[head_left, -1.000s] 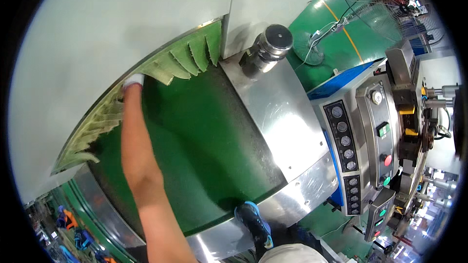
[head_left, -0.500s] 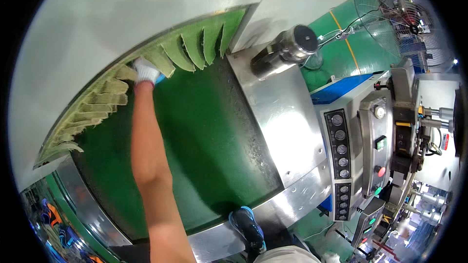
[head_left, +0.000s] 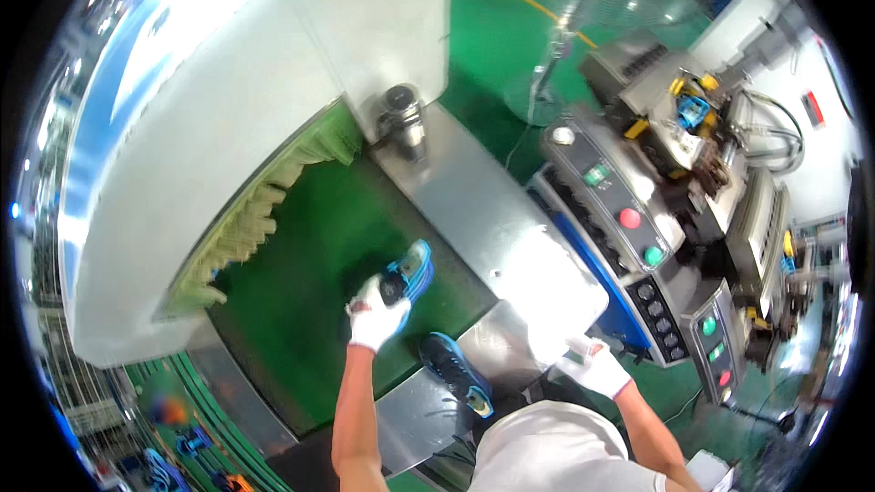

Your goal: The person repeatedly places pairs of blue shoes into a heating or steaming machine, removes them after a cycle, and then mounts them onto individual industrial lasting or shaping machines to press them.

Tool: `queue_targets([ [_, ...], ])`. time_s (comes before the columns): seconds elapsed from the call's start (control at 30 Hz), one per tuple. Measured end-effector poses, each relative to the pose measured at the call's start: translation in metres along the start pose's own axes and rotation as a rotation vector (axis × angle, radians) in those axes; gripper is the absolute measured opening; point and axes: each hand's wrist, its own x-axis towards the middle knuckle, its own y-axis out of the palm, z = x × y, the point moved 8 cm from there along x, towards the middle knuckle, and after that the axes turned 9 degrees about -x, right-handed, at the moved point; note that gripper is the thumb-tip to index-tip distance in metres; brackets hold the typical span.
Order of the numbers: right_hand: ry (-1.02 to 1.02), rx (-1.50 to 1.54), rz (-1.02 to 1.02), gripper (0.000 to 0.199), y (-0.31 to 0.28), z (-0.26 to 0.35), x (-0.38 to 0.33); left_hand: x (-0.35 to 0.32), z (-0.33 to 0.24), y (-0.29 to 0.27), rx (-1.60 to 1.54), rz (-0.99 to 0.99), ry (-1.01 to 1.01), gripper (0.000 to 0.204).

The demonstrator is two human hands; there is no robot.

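My left hand (head_left: 376, 313), in a white glove, is closed around a dark shoe (head_left: 418, 264) with bright blue edging. It holds this shoe above the green conveyor belt (head_left: 310, 260), below the fringed flaps. A second black and blue shoe (head_left: 453, 372) rests tilted at the near metal edge, to the right of my left hand. My right hand (head_left: 597, 370), also gloved in white, is beside the corner of the steel side plate (head_left: 538, 282). Its fingers are blurred, and whether anything lies in them is unclear.
Pale green fabric flaps (head_left: 260, 210) hang from the opening of a large white machine housing (head_left: 273, 64). A steel cylinder (head_left: 407, 132) stands on the side plate. To the right are a control panel (head_left: 606, 187) with buttons and gauges, and a standing fan (head_left: 547, 55).
My left hand has come back from the flaps towards me and now has a shoe over the belt. My right hand has come into view. The view has turned and shifted.
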Motion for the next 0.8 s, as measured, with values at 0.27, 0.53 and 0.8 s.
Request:
queue_targets([
  [0.27, -0.576, -0.253, -0.161, 0.075, -0.144, 0.119, 0.003, -0.101, -0.298, 0.057, 0.198, 0.735, 0.835, 0.044],
  [0.53, -0.021, 0.84, -0.105, 0.07, -0.189, -0.078, -0.056, -0.109, -0.534, 0.068, -0.037, 0.332, 1.38, 0.05],
  [0.8, -0.225, 1.985, -0.342, 0.079, -0.189, -0.185, -0.142, 0.083, -0.667, 0.23, 0.178, 0.303, 1.075, 0.065],
])
